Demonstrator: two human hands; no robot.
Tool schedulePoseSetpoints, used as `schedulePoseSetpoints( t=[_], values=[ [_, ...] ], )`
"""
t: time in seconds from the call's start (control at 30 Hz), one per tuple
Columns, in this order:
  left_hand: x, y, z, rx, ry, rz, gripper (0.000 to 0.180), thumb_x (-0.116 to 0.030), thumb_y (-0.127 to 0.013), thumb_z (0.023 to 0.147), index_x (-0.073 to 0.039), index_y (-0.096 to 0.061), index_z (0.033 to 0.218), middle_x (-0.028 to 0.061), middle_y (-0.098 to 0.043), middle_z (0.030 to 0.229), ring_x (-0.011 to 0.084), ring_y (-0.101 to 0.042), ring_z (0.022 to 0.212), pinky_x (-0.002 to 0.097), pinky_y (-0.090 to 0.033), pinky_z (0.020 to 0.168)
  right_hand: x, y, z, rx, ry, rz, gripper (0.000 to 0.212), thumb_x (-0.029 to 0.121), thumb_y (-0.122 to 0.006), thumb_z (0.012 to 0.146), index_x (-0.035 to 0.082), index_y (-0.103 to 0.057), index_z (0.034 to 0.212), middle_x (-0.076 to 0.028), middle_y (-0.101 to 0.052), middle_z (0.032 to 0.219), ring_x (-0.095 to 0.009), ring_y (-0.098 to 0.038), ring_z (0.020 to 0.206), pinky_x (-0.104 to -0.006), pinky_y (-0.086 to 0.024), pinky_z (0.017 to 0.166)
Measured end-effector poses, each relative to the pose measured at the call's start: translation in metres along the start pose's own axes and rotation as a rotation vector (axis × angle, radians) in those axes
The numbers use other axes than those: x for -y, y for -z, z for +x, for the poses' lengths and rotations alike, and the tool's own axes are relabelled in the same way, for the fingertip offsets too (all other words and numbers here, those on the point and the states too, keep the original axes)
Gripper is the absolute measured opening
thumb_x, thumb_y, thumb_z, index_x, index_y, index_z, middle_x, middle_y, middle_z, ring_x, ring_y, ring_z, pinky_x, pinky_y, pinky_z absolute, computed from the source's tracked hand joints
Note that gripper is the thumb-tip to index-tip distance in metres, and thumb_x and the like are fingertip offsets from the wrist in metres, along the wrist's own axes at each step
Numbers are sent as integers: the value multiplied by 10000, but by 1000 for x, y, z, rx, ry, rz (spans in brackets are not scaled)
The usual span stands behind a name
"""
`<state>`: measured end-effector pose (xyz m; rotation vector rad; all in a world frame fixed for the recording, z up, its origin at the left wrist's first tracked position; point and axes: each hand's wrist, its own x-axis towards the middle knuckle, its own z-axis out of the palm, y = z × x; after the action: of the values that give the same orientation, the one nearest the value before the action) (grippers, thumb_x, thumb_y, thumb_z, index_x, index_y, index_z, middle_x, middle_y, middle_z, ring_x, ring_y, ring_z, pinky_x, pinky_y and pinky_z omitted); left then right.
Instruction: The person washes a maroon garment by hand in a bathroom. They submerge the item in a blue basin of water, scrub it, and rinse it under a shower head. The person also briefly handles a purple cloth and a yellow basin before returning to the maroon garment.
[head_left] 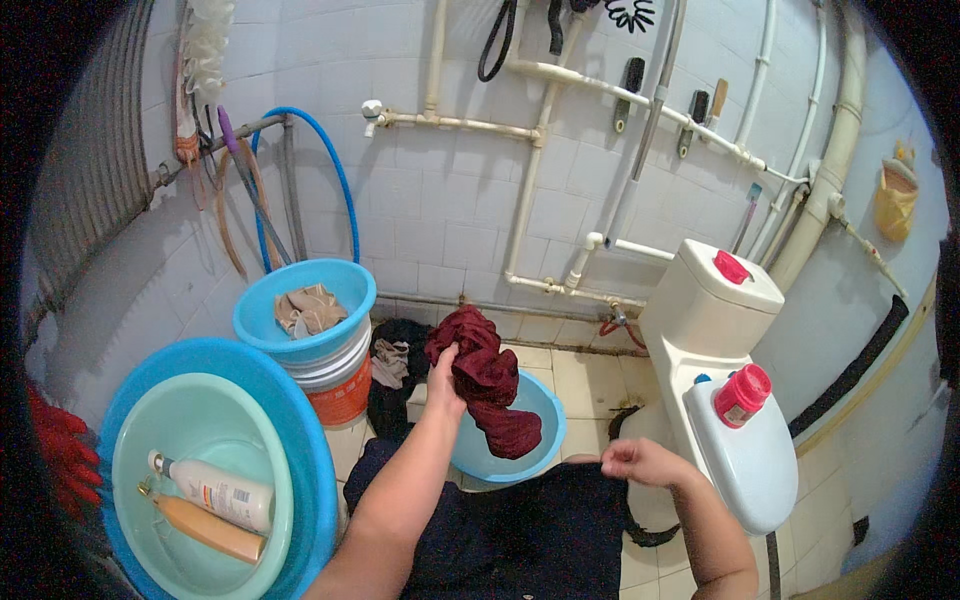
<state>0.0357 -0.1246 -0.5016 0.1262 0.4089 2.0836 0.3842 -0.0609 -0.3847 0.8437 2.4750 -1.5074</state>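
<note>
Bunched up and twisted, a dark red cloth (487, 365) hangs from my left hand (446, 382), whose fingers are wrapped round its near side. Its lower end dangles over a light blue basin (545, 405) on the floor, and the cloth covers part of that basin. My right hand (640, 462) is over to the right, between the basin and the toilet. Its fingers are curled and pressed together beside the edge of my dark clothing (540, 520); whether they pinch anything is hidden.
On the right stands a toilet (712, 310) with a red-lidded jar (743, 395) on its closed lid. At left, a large blue tub (315, 455) holds a pale green basin (135, 430) with two bottles. Behind it, a blue basin (255, 335) with beige cloth rests on buckets. Pipes (528, 190) line the wall.
</note>
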Motion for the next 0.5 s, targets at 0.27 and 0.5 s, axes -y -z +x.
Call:
schedulePoseSetpoints(
  t=[0.27, 0.5],
  values=[
    [-5, 9, 6, 56, -44, 4, 417, -290, -499, 894, -68, -455, 1244, 120, -515, 1239, 301, -497, 1131, 473, -386, 974, 93, -30, 39, 161, 241, -273, 364, 365, -585, 863, 75, -568, 1083, -71, -610, 978, -188, -557, 968, -328, -444, 827],
    [-6, -45, -23, 70, 82, 35, 422, -293, -476, 909, -61, -446, 1261, 121, -509, 1252, 295, -511, 1123, 462, -410, 962, 52, -26, 158, -277, -164, 850, 835, 686, -438, 801, 235, -134, 1435, -85, -102, 1495, -331, -133, 1350, -615, -195, 1008]
  ],
)
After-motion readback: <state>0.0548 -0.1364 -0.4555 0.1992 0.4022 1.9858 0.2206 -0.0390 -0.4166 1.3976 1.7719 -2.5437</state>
